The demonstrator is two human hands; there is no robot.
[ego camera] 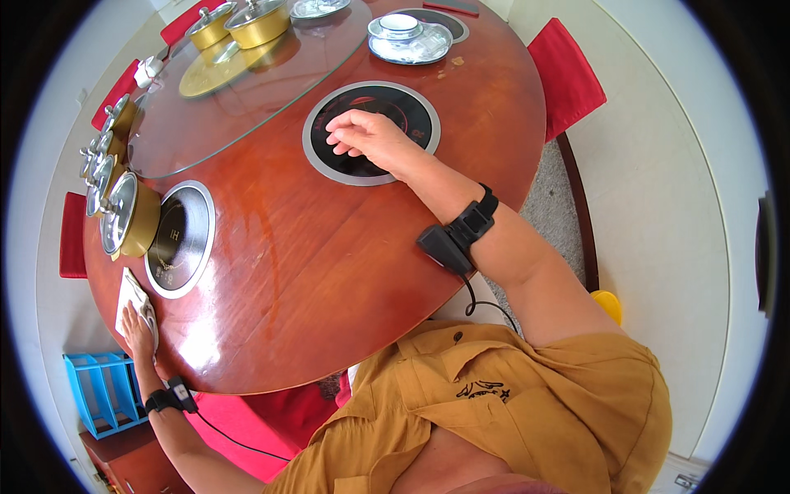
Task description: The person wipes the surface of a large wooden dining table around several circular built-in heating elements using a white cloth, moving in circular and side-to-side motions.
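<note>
At the table's left edge, my left hand (136, 330) presses a folded white cloth (131, 285) with dark markings against the wood. The cloth lies just below a round built-in induction hob (182, 238) with a metal rim. My right hand (364, 139) hovers over another built-in hob (345, 99), fingers loosely curled and a little apart, holding nothing. Whether it touches the hob's glass cannot be told. Both hobs are set into the glossy reddish-brown round table (296, 265). Wet-looking streaks cross the wood between them.
A glass turntable (259, 117) carries gold pots (262, 31) with glass lids. More lidded gold pots (145, 216) line the left rim. Wrapped dishes (410, 46) stand at the back right. Red chairs (565, 80) surround the table. A blue rack (105, 392) stands lower left.
</note>
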